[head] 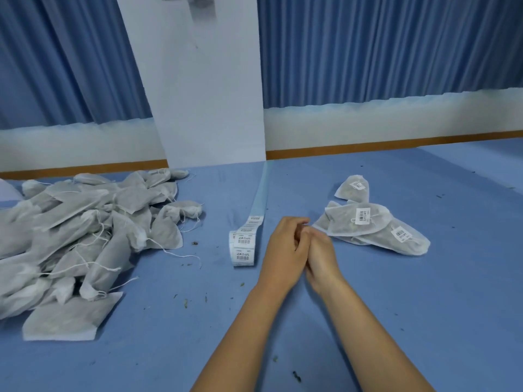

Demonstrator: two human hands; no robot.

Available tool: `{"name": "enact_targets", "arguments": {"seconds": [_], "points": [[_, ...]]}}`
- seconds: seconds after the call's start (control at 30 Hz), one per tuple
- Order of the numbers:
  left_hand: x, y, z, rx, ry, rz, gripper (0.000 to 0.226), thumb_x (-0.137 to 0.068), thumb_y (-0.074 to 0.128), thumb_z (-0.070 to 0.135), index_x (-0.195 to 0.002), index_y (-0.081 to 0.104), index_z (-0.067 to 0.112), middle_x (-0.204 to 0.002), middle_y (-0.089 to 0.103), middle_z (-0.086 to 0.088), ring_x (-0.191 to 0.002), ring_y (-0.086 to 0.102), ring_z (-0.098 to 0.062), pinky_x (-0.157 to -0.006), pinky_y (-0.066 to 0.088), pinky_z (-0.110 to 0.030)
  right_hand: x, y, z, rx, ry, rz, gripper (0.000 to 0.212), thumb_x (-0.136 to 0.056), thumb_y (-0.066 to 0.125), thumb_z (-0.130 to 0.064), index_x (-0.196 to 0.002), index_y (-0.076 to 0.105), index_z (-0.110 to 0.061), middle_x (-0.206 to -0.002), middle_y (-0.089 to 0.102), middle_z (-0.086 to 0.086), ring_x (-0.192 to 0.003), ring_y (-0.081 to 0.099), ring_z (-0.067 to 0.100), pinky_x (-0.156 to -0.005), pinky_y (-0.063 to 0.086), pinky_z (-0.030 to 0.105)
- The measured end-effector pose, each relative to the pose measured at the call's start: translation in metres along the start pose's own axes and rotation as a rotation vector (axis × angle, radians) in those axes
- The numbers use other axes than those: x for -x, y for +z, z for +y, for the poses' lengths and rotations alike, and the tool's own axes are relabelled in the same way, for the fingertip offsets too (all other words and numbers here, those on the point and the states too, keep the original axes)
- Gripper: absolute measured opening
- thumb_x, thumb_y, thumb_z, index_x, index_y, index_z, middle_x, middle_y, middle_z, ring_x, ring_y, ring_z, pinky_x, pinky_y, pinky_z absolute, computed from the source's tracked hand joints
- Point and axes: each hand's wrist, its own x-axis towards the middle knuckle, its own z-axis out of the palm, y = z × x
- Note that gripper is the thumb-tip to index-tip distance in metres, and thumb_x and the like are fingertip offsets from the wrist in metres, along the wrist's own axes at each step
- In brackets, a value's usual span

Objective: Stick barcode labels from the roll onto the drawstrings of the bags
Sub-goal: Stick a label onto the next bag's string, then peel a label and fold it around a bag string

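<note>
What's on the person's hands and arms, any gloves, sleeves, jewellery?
Nothing worn that shows. The left hand and right hand are bare, with no gloves. Both forearms are bare down to the bottom edge of the picture, so no sleeve or cuff is in view. No watch, bracelet or ring can be seen, though the fingers are bunched together and partly hidden.

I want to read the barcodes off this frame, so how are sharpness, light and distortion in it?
Head view: soft, even light with faint shadows and no glare; the wide lens bends the wall edge and curtains; the right hand looks slightly motion-blurred beside the left hand; labels on the roll and the labelled bags show bars, but the print is too small and soft to read.
</note>
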Motion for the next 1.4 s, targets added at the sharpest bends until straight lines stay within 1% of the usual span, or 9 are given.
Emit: {"name": "enact_targets", "arguments": {"seconds": [0.2,0.33,0.57,0.73,0.9,1.07,1.13,1.23,1.4], "points": [[-0.005,-0.095,-0.064,-0.243,-0.349,0.482,0.032,-0.092,0.049,0.001,-0.117,0.063,0.014,-0.121,0.056,-0.01,-0.112,0.053,-0.022,-0.085,0.043,-0.023,0.0,0.05,0.024,0.22,-0.247,-0.107,0.034,-0.089,0.042,0.011,-0.073,0.061,-0.011,-0.058,0.058,-0.001,-0.048,0.05,0.01,-0.045,0.039,0.018],[0.012,-0.135,-0.119,-0.663,-0.68,0.274,0.035,-0.099,0.051,0.011,-0.133,0.055,0.011,-0.134,0.037,-0.021,-0.122,0.034,-0.035,-0.09,0.039,-0.038,0.003,0.052,0.042,0.492,-0.393,-0.199,0.037,-0.087,0.05,0.007,-0.07,0.062,-0.024,-0.06,0.059,-0.002,-0.055,0.052,0.013,-0.055,0.041,0.023],[0.005,-0.146,-0.139,-0.599,-0.674,0.314,0.017,-0.096,0.055,0.003,-0.108,0.063,-0.006,-0.117,0.056,-0.023,-0.105,0.055,-0.035,-0.076,0.04,-0.034,0.009,0.049,0.049,0.885,-0.629,-0.35,0.019,-0.081,0.049,-0.01,-0.074,0.064,-0.018,-0.066,0.058,-0.011,-0.053,0.042,0.004,-0.054,0.031,0.012],[0.003,-0.153,-0.129,-0.389,-0.608,0.713,0.028,-0.087,0.068,0.004,-0.108,0.05,-0.003,-0.12,0.042,-0.024,-0.077,0.047,-0.029,-0.07,0.039,-0.035,0.012,0.048,0.046,0.946,-0.652,-0.351,0.018,-0.081,0.05,-0.01,-0.075,0.065,-0.017,-0.067,0.059,-0.013,-0.053,0.043,0.002,-0.054,0.031,0.011],[0.004,-0.154,-0.144,-0.279,-0.652,0.611,0.013,-0.093,0.058,0.002,-0.1,0.067,-0.004,-0.099,0.068,-0.021,-0.093,0.063,-0.034,-0.071,0.039,-0.03,0.014,0.049,0.044,0.993,-0.648,-0.377,0.018,-0.083,0.049,-0.011,-0.077,0.066,-0.017,-0.069,0.061,-0.009,-0.054,0.044,0.003,-0.054,0.031,0.011],[0.0,-0.145,-0.113,-0.202,-0.39,0.609,0.012,-0.088,0.061,0.002,-0.091,0.072,0.005,-0.079,0.066,-0.002,-0.074,0.059,-0.015,-0.065,0.043,-0.017,0.018,0.054,0.044,0.754,-0.464,-0.321,0.021,-0.089,0.052,-0.007,-0.09,0.068,-0.022,-0.059,0.061,-0.001,-0.049,0.05,0.008,-0.051,0.035,0.011],[0.003,-0.135,-0.09,-0.188,-0.11,0.538,0.012,-0.086,0.064,0.001,-0.086,0.07,0.012,-0.08,0.063,0.004,-0.076,0.058,-0.012,-0.073,0.046,-0.016,0.02,0.059,0.043,0.574,-0.299,-0.314,0.024,-0.09,0.055,-0.016,-0.103,0.065,-0.034,-0.059,0.065,0.002,-0.051,0.058,0.03,-0.052,0.044,0.025],[0.011,-0.118,-0.068,-0.231,0.256,0.339,0.009,-0.083,0.065,0.003,-0.084,0.068,0.011,-0.082,0.063,0.009,-0.084,0.054,-0.01,-0.079,0.039,-0.012,0.024,0.065,0.041,0.469,-0.198,-0.37,0.026,-0.091,0.059,-0.02,-0.112,0.057,-0.034,-0.09,0.072,-0.003,-0.053,0.064,0.034,-0.059,0.052,0.034],[0.015,-0.114,-0.061,-0.039,0.258,0.263,0.009,-0.083,0.064,0.007,-0.084,0.07,0.014,-0.082,0.065,0.006,-0.084,0.057,-0.009,-0.078,0.042,-0.018,0.022,0.065,0.038,0.288,-0.103,-0.4,0.021,-0.087,0.063,-0.023,-0.105,0.061,-0.012,-0.072,0.068,0.003,-0.052,0.064,0.023,-0.033,0.037,0.021]]}}
